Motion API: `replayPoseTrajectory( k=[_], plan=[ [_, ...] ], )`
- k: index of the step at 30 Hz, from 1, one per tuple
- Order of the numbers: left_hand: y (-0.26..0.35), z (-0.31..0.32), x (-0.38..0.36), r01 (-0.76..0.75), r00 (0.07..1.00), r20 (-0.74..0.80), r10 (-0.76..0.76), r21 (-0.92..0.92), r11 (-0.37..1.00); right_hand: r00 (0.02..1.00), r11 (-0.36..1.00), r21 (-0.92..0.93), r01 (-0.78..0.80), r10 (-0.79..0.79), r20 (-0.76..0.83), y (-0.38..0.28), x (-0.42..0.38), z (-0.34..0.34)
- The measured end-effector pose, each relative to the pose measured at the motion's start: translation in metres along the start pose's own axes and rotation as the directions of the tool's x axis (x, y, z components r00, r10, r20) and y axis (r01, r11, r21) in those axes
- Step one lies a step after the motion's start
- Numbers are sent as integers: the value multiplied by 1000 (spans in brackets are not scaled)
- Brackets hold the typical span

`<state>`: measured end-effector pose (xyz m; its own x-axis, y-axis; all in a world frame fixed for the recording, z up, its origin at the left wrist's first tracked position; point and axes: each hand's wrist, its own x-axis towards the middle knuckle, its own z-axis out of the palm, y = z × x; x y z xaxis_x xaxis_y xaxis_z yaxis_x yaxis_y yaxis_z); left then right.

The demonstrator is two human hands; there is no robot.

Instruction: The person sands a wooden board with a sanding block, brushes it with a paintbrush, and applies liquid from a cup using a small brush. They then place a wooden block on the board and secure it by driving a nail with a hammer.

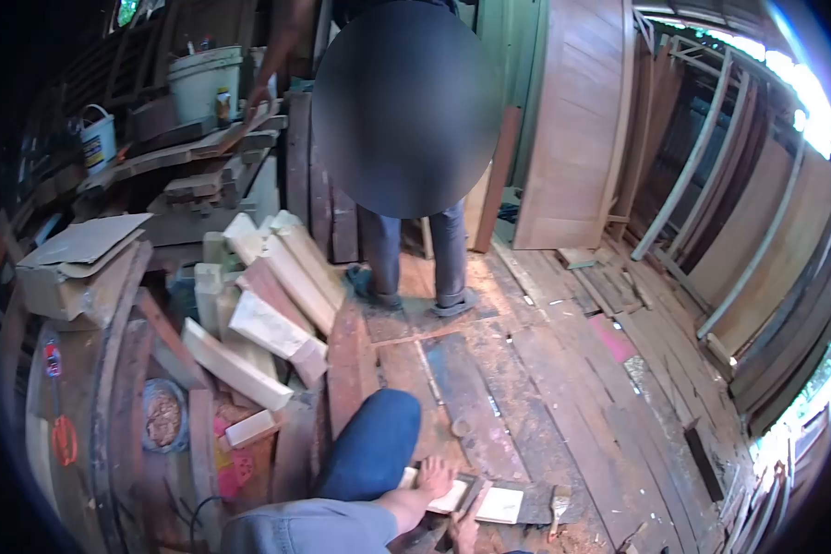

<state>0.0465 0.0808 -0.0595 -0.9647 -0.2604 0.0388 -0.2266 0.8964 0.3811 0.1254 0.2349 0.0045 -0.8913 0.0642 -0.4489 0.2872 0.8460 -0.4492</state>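
Note:
A short pale board [499, 505] lies low in front of me, on a darker plank near the floor. My left hand [437, 477] rests flat on its left part with the fingers stretched out. Across the board's middle slants a narrow dark wooden strip [476, 497]. At the strip's lower end, my right hand [464, 533] is closed around it, partly cut off by the bottom edge of the view. A paintbrush [560, 506] with a light wooden handle lies just right of the board. My bent knee [379, 434] in blue trousers is beside my left arm.
Another person [415, 249] stands ahead, one arm reaching toward a cluttered bench [148, 166] with a white bucket [205, 85]. Cut timber blocks [277, 323] pile up at left, near a blue-rimmed bowl [164, 415]. Panels [572, 120] and frames lean at right. Sawdust and scraps litter the plank floor.

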Motion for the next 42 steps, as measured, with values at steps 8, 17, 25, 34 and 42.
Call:
replayPoseTrajectory(
  k=[8,17,25,34,42],
  plan=[
    [-7,4,0,-52,997,-51,53,25,998,998,999,44,-15,12,60,1,4,4],
    [0,-16,7,-26,999,35,23,101,995,993,995,34,-96,98,-61,-7,-10,-8],
    [-1,-16,8,-59,997,65,51,131,990,941,974,62,-217,225,-254,-6,-16,-10],
    [10,-26,12,10,983,178,-44,187,982,900,894,332,-300,381,-212,0,-32,6],
    [8,-23,10,-13,993,121,-7,165,986,892,880,301,-367,425,-154,11,-51,23]
  ],
)
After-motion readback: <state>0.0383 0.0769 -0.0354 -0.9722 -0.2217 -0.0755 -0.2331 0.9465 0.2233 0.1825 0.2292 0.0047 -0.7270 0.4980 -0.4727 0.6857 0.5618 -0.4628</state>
